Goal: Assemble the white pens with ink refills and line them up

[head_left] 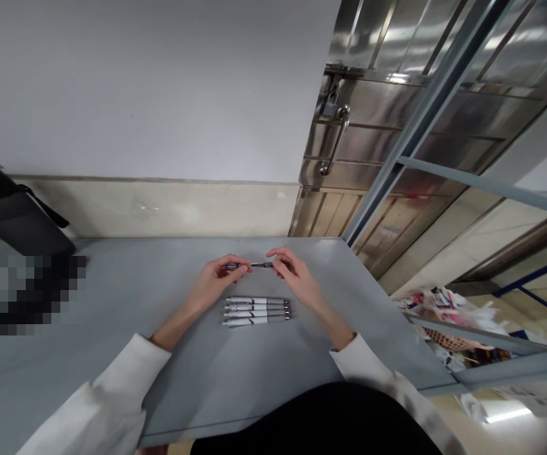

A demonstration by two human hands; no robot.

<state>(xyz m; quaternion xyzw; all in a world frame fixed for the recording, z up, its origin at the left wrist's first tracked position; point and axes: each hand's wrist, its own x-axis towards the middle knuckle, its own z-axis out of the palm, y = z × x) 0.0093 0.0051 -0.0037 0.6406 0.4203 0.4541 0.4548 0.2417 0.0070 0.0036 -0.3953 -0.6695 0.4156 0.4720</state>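
Observation:
Above the tabletop, my left hand point(221, 273) pinches the dark barrel of a pen point(258, 265) between thumb and fingers. A thin, lighter section of that pen shows between my two hands. At its other end, my right hand point(292, 270) has thumb and fingers closed on a dark grip piece, with the index finger partly lifted. Whether the parts are joined or separated is too small to tell. Just below my hands, several white pens point(257, 311) with dark markings lie side by side in a row, tips to the right.
The grey table point(183, 385) meets a wall at its far edge. A black case point(18, 215) stands at the far left. A metal frame post point(387, 170) rises at the right corner, by a steel door point(363, 142). Bagged items point(458, 309) lie on a shelf at right.

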